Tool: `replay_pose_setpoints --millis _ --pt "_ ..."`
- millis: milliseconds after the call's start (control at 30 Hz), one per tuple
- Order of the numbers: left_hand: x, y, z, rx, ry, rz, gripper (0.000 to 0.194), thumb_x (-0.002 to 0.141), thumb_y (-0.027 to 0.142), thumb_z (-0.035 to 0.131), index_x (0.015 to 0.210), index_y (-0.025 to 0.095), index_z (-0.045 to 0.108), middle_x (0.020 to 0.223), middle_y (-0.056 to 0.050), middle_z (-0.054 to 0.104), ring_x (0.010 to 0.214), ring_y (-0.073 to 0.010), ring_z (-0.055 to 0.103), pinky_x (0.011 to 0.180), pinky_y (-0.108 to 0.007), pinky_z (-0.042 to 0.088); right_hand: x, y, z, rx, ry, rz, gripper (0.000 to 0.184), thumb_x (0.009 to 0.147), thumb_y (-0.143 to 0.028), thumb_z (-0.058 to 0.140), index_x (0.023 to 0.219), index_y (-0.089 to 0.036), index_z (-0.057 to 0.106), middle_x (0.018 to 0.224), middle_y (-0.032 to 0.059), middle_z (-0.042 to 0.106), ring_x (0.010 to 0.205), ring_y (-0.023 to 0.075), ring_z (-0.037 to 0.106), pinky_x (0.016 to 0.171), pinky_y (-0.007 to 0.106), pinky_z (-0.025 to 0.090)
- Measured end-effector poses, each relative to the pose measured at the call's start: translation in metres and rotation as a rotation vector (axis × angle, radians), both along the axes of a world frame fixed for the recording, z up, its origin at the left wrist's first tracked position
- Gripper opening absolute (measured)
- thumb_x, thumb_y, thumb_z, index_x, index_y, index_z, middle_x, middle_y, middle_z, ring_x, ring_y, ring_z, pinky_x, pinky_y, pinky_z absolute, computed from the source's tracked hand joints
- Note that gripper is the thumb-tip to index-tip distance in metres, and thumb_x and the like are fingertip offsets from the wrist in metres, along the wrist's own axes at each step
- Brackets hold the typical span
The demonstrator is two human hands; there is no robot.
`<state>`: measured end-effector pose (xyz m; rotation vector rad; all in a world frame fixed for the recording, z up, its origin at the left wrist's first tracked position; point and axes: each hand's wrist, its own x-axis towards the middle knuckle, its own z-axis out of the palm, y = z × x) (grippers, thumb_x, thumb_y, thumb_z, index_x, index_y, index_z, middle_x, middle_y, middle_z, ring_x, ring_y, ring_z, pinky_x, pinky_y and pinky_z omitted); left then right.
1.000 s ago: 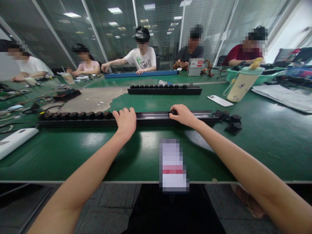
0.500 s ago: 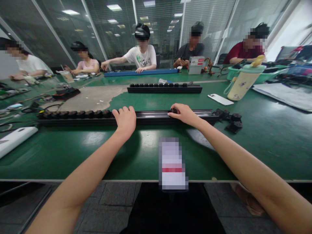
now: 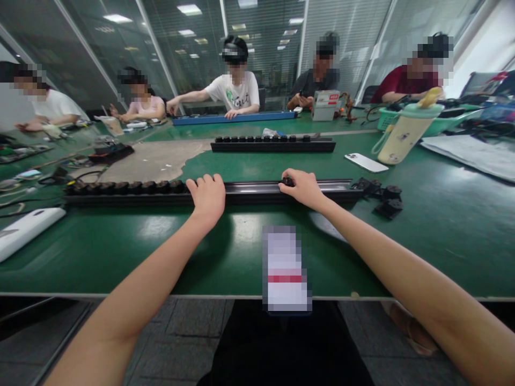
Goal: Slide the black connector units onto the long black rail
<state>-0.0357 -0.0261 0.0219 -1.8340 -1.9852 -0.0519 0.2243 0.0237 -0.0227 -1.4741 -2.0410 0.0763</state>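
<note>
The left hand (image 3: 208,201) lay relaxed across a black rail (image 3: 249,193) on the green bench mat (image 3: 120,252), while the right hand (image 3: 303,188) closed on a knob (image 3: 287,182) near its right end (a hard tug could have skewed the rail into the loose black fittings (image 3: 387,198)).

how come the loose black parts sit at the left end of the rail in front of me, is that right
No: the loose black parts sit at the right end of the black rail, next to the right hand, not the left end. The head view shows this.
</note>
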Motion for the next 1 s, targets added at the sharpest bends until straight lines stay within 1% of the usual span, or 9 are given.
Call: replay_pose_setpoints --millis 167,300,433,633,800,900,1000 --pt "0.001 -0.002 0.002 -0.013 -0.01 -0.006 0.039 0.104 0.011 0.031 0.127 0.007 0.062 0.125 -0.026 0.069 0.12 -0.0409 0.065 0.109 -0.055 0.039 -0.001 0.0 0.0 -0.005 0.019 -0.033 0.015 0.09 -0.034 0.061 0.098 -0.022 0.065 0.107 0.0098 0.076 0.104 0.0317 0.065 0.089 0.041 0.036" --pt "0.003 -0.003 0.004 -0.02 -0.021 0.0 0.039 0.105 0.011 0.03 0.127 0.005 0.062 0.125 -0.026 0.069 0.122 -0.0419 0.065 0.11 -0.056 0.039 0.0 0.001 0.0 -0.013 0.009 -0.04 0.016 0.09 -0.034 0.06 0.1 -0.022 0.065 0.109 0.0094 0.076 0.107 0.0318 0.065 0.09 0.04 0.037" --pt "0.002 -0.002 0.003 -0.013 -0.018 -0.002 0.039 0.104 0.01 0.031 0.126 0.005 0.063 0.124 -0.027 0.069 0.121 -0.0424 0.066 0.109 -0.057 0.04 0.001 0.002 0.0 -0.014 0.005 -0.034 0.017 0.09 -0.034 0.061 0.101 -0.022 0.065 0.11 0.0092 0.076 0.108 0.0315 0.066 0.091 0.041 0.038" --pt "0.0 0.001 0.0 0.007 -0.005 -0.01 0.04 0.103 0.009 0.03 0.125 0.006 0.063 0.123 -0.026 0.07 0.118 -0.0422 0.067 0.106 -0.057 0.04 0.005 0.005 -0.001 -0.002 0.007 0.0 0.014 0.09 -0.033 0.061 0.097 -0.022 0.065 0.105 0.0094 0.075 0.104 0.0295 0.065 0.091 0.039 0.041" --pt "-0.001 0.0 0.002 -0.003 -0.004 -0.014 0.039 0.102 0.01 0.03 0.124 0.007 0.062 0.123 -0.026 0.07 0.118 -0.0419 0.067 0.105 -0.055 0.04 0.007 0.007 0.0 -0.006 -0.009 0.024 0.015 0.09 -0.034 0.062 0.098 -0.021 0.065 0.104 0.0101 0.074 0.1 0.0286 0.065 0.089 0.038 0.042" --pt "0.0 -0.001 0.003 -0.005 -0.013 -0.001 0.038 0.102 0.01 0.03 0.125 0.008 0.061 0.124 -0.025 0.07 0.118 -0.0414 0.067 0.105 -0.054 0.04 0.011 0.007 0.002 -0.018 -0.013 0.043 0.016 0.09 -0.036 0.064 0.097 -0.021 0.065 0.099 0.0093 0.073 0.093 0.0263 0.063 0.084 0.036 0.041" --pt "0.0 -0.001 0.003 -0.002 -0.019 0.015 0.038 0.103 0.01 0.03 0.126 0.009 0.061 0.124 -0.025 0.07 0.119 -0.0411 0.067 0.105 -0.053 0.041 0.018 0.007 0.007 -0.053 -0.001 0.09 0.023 0.09 -0.042 0.067 0.099 -0.021 0.065 0.09 0.0066 0.069 0.081 0.0225 0.058 0.077 0.033 0.038"
